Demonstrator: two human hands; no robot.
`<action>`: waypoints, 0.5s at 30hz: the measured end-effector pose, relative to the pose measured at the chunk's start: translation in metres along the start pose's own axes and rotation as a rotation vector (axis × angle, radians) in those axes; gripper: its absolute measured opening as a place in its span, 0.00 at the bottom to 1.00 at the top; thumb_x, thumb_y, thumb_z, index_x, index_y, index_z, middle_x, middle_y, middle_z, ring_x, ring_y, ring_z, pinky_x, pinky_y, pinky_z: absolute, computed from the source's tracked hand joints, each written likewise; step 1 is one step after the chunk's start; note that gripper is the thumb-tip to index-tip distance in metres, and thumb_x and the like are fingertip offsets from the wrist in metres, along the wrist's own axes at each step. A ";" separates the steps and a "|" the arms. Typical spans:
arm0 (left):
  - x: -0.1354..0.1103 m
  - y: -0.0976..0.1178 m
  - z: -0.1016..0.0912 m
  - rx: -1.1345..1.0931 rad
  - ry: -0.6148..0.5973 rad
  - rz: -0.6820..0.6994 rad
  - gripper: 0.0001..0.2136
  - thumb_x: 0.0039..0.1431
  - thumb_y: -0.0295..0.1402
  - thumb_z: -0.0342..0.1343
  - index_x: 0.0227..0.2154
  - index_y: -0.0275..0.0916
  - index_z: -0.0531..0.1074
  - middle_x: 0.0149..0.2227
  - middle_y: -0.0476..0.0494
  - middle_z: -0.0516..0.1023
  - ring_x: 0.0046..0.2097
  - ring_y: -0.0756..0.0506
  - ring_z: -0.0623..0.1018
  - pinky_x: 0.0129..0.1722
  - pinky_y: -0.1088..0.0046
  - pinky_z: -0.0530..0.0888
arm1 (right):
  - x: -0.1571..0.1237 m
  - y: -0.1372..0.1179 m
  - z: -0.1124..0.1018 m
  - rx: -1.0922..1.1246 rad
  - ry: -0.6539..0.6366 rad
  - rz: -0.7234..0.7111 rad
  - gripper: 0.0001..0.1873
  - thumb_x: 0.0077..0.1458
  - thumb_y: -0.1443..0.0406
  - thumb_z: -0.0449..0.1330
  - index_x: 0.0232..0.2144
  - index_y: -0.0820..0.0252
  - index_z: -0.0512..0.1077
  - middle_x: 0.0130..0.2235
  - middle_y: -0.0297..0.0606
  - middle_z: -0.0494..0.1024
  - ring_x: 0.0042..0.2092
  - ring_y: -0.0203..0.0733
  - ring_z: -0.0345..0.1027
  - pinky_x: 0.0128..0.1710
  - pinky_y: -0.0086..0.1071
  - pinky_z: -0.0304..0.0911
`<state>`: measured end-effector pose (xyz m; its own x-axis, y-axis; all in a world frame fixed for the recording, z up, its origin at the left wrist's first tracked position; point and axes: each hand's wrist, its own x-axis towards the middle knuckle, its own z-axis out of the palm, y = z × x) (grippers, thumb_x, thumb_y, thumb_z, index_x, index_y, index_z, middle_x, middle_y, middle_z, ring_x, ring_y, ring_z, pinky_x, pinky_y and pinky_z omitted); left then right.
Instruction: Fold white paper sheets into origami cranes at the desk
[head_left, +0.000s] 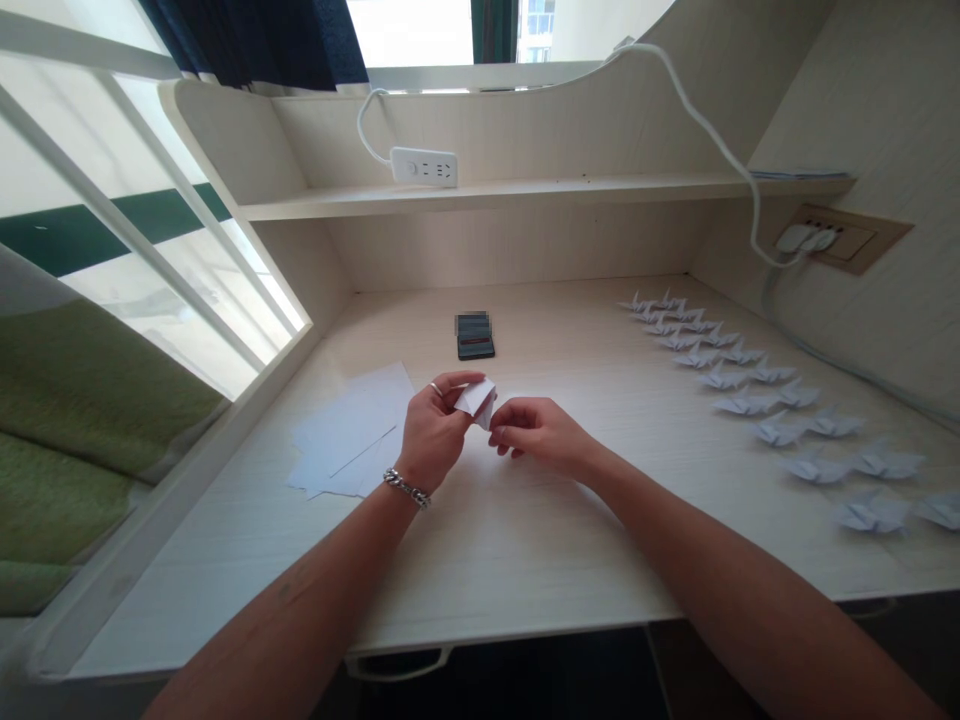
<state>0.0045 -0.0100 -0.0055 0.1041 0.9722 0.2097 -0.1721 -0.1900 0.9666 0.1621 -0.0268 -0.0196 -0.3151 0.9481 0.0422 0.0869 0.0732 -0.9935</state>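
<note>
A small piece of folded white paper (477, 398) is held above the desk, with partly opened layers facing right. My left hand (436, 425), wearing a ring and a chain bracelet, is closed on it, with the thumb below and the fingers behind. At the paper's lower right corner, the thumb and forefinger of my right hand (541, 433) pinch together on its edge. Fingers partly hide where they meet the paper. Left of my hands lie loose white paper sheets (352, 425), overlapping on the desk.
Two rows of folded paper cranes (750, 402) run along the desk's right side. A dark flat device (475, 336) lies beyond my hands. On the shelf (525, 194) stands a white power strip (424, 167); a white cable (712, 130) hangs to the wall socket (851, 240).
</note>
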 end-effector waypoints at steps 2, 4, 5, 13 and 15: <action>0.000 -0.001 0.000 0.011 -0.018 0.011 0.14 0.45 0.25 0.64 0.38 0.34 0.75 0.32 0.44 0.81 0.32 0.48 0.79 0.31 0.74 0.74 | 0.000 -0.002 -0.003 0.045 0.130 -0.082 0.07 0.50 0.64 0.62 0.32 0.61 0.70 0.29 0.35 0.77 0.28 0.35 0.71 0.26 0.28 0.65; -0.001 -0.002 0.001 0.036 -0.036 0.025 0.14 0.45 0.25 0.64 0.38 0.34 0.75 0.31 0.45 0.80 0.32 0.48 0.79 0.30 0.75 0.74 | -0.001 -0.004 -0.004 0.076 0.219 -0.183 0.11 0.50 0.61 0.63 0.35 0.59 0.70 0.30 0.34 0.76 0.29 0.36 0.71 0.26 0.29 0.66; -0.001 -0.002 0.001 0.046 -0.047 0.030 0.13 0.45 0.25 0.64 0.37 0.34 0.75 0.31 0.45 0.81 0.32 0.48 0.79 0.30 0.75 0.73 | -0.001 -0.005 -0.004 0.084 0.243 -0.224 0.13 0.49 0.60 0.64 0.37 0.59 0.71 0.30 0.34 0.76 0.29 0.36 0.71 0.26 0.29 0.67; -0.004 0.000 0.003 0.107 -0.119 0.055 0.14 0.45 0.25 0.64 0.38 0.35 0.75 0.30 0.45 0.81 0.33 0.47 0.79 0.30 0.74 0.74 | 0.002 -0.002 -0.002 0.057 0.332 -0.276 0.05 0.46 0.67 0.64 0.30 0.59 0.76 0.30 0.35 0.78 0.28 0.35 0.70 0.25 0.28 0.67; -0.005 0.000 0.003 0.127 -0.124 0.065 0.12 0.45 0.25 0.64 0.36 0.35 0.75 0.30 0.45 0.80 0.32 0.48 0.79 0.30 0.75 0.73 | 0.002 -0.001 -0.003 0.043 0.333 -0.292 0.05 0.45 0.68 0.63 0.29 0.59 0.77 0.31 0.35 0.78 0.28 0.35 0.70 0.25 0.28 0.67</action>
<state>0.0066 -0.0148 -0.0065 0.2177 0.9345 0.2816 -0.0584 -0.2756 0.9595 0.1640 -0.0244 -0.0180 0.0019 0.9380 0.3467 -0.0020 0.3467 -0.9380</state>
